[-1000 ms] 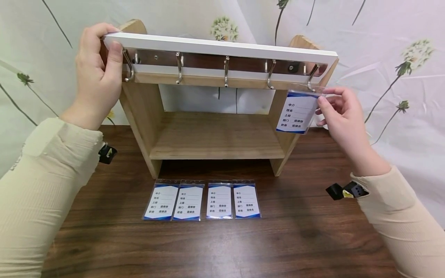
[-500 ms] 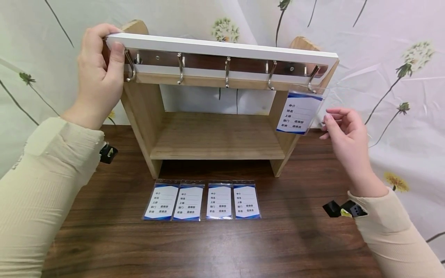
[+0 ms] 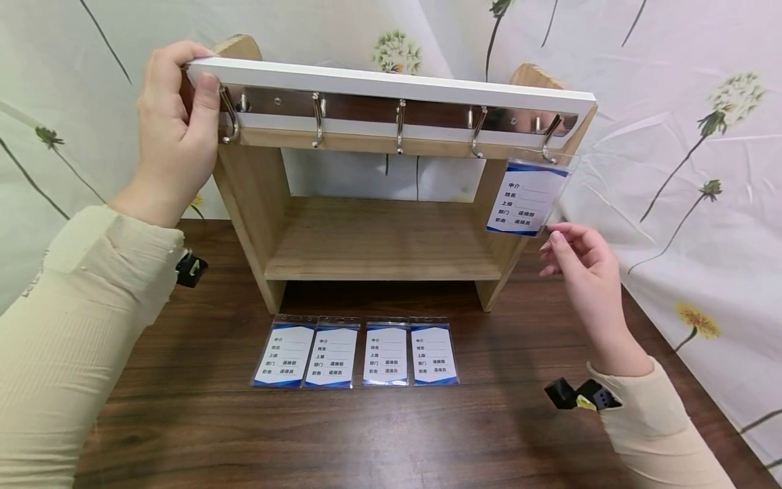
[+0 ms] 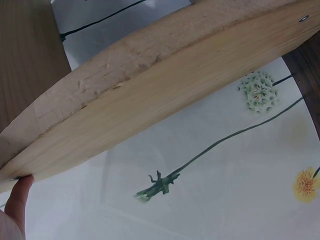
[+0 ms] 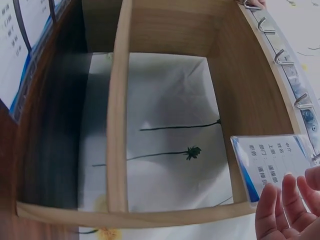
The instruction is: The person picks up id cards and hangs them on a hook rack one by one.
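A clear plastic-sleeved card (image 3: 527, 199) hangs on the rightmost curved metal hook (image 3: 549, 141) of the wooden rack (image 3: 381, 238); four more cards (image 3: 385, 353) lie flat before its front edge, grained tabletop (image 3: 501, 407) stretching rightward. Your left hand (image 3: 174, 129) grips the rack's top left corner; your right hand (image 3: 583, 268), fingers loosely bent around nothing, is beside the card's lower right corner.

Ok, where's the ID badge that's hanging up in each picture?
Head: the hanging ID badge is right of centre, under the rightmost hook.
Left wrist: not in it.
Right wrist: lower right, partly behind the right hand.
Shared landmark: the wooden shelf, seen in all three.
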